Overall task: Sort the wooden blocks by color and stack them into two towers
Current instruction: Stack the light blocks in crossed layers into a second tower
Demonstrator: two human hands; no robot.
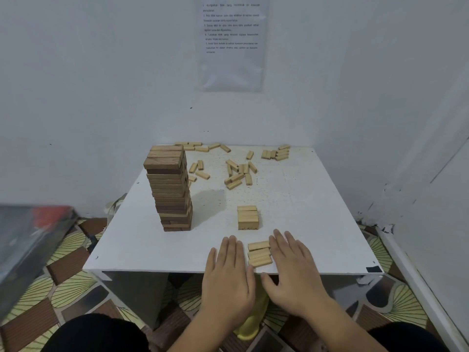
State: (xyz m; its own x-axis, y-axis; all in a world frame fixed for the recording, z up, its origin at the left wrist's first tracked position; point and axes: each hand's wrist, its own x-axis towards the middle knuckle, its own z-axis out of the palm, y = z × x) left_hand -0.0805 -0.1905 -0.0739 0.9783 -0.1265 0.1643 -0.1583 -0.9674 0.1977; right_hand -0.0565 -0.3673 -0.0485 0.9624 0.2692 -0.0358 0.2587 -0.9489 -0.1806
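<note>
Left hand (228, 273), right hand (294, 268), grip released, flank three light blocks (259, 254) at six o'clock on counter (317, 199); best square ends evenly before lifting set onto light stack (248, 217) toward twelve.

dim cool light, soft shadows, edges warped

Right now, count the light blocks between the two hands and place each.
3, side by side at the front edge of the table: far block, middle block, near block. The right hand touches their ends; another could hide beneath it.
</note>
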